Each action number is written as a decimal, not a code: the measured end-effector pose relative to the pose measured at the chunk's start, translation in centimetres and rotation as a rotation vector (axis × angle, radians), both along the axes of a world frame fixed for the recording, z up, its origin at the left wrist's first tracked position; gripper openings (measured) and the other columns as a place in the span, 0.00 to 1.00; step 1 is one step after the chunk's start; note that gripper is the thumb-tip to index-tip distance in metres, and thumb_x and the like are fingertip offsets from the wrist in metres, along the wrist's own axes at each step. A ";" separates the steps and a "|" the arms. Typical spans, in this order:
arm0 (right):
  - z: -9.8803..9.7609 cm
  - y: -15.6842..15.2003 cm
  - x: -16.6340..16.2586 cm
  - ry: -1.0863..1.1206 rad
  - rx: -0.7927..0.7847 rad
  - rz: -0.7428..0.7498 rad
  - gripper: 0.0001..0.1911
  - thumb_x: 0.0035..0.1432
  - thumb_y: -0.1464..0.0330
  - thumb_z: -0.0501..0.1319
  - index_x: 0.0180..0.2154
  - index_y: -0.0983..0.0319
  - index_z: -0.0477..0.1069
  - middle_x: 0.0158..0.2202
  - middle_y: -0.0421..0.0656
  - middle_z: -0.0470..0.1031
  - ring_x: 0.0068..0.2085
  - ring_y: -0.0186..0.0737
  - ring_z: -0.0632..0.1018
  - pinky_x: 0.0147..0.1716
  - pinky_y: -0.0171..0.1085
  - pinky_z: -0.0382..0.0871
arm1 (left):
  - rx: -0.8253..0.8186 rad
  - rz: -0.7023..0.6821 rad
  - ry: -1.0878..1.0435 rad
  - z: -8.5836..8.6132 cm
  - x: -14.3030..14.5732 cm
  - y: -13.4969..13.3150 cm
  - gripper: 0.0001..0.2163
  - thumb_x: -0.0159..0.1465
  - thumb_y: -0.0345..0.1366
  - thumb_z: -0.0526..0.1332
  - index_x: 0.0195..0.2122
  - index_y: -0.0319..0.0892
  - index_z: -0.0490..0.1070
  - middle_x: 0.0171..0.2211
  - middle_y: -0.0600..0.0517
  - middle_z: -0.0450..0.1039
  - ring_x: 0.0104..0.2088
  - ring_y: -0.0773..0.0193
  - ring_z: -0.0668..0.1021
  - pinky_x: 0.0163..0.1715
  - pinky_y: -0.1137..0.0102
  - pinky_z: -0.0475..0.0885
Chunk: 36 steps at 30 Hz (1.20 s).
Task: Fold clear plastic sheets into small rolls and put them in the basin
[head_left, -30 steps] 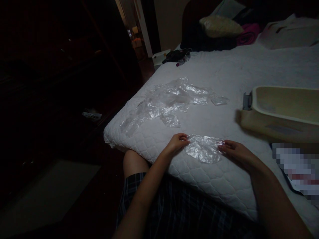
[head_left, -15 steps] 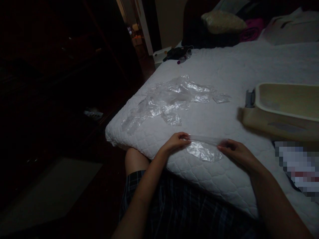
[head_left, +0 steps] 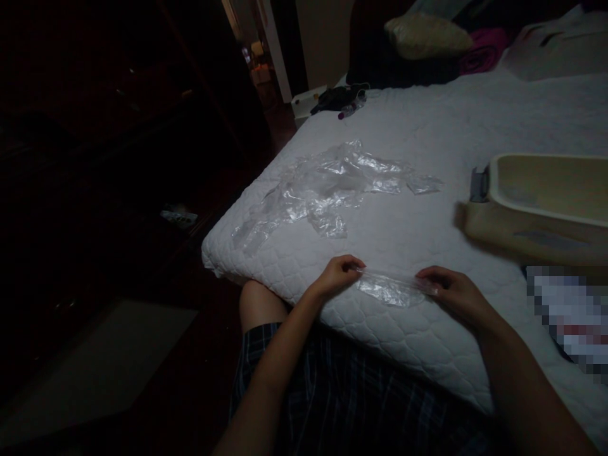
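Left hand: the left hand (head_left: 338, 274) rests at the near edge of the bed, fingers pinched on the left end of a small clear plastic sheet (head_left: 389, 288).
Right hand: the right hand (head_left: 451, 291) pinches the right end of the same sheet, fingers curled over its edge.
Plastic sheet: it lies stretched between the two hands, its far edge folded over toward the person into a narrow band, its lower part flat on the quilt.
Bed: a white quilted mattress (head_left: 427, 139) carries everything; the sheet sits close to its near corner.
Plastic pile: a crumpled heap of clear plastic (head_left: 323, 187) lies farther up the mattress, well apart from the hands, toward the left edge.
Tub: a beige plastic tub (head_left: 541, 209) with a grey clip at its end stands to the right, beyond the right hand.
Far end: a pale cushion (head_left: 427, 35) and a pink cloth (head_left: 482, 54) lie at the head of the bed; small dark items (head_left: 339, 101) sit near the far left corner.
Lap: plaid shorts (head_left: 351, 399) show below the forearms.
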State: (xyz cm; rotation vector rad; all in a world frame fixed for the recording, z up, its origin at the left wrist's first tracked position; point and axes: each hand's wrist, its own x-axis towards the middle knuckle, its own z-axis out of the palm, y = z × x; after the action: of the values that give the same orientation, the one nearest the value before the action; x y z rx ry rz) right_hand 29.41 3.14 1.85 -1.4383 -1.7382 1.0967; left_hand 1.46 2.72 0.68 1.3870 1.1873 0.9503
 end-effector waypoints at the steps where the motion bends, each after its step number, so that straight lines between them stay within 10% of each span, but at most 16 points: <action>1: 0.0 0.0 0.0 0.020 0.018 0.000 0.12 0.44 0.58 0.64 0.27 0.60 0.75 0.26 0.44 0.76 0.28 0.41 0.75 0.28 0.39 0.68 | 0.041 0.000 -0.001 -0.1 0.0 -0.1 0.08 0.50 0.26 0.63 0.32 0.37 0.77 0.27 0.53 0.73 0.28 0.70 0.71 0.31 0.75 0.65; 19: -0.2 -1.4 0.9 -0.024 0.365 0.075 0.08 0.53 0.61 0.61 0.32 0.57 0.77 0.34 0.45 0.78 0.36 0.44 0.79 0.34 0.41 0.74 | 0.650 -0.007 0.253 -2.2 -0.1 -1.8 0.13 0.56 0.22 0.56 0.33 0.41 0.79 0.38 0.48 0.77 0.36 0.65 0.78 0.36 0.71 0.73; 29: -1.0 -3.2 2.9 -0.212 0.245 0.163 0.18 0.55 0.57 0.60 0.46 0.55 0.74 0.50 0.47 0.76 0.49 0.52 0.77 0.49 0.50 0.73 | 0.521 -0.159 0.586 -1.3 -0.3 -3.2 0.13 0.65 0.39 0.55 0.41 0.41 0.77 0.38 0.45 0.79 0.38 0.61 0.79 0.40 0.67 0.74; 36: 3.1 -4.5 1.0 -0.369 0.391 0.072 0.27 0.64 0.55 0.50 0.62 0.53 0.59 0.61 0.48 0.66 0.59 0.53 0.69 0.56 0.53 0.67 | 0.540 -0.167 0.612 -1.7 -0.3 -3.1 0.14 0.66 0.39 0.53 0.40 0.40 0.77 0.36 0.45 0.78 0.36 0.62 0.78 0.39 0.68 0.72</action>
State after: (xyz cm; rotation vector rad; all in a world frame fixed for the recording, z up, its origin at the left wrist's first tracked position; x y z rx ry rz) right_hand 30.42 -1.32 4.96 -1.3934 -2.1309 0.4980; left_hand 1.15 -0.39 -1.03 2.2886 1.2673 0.7746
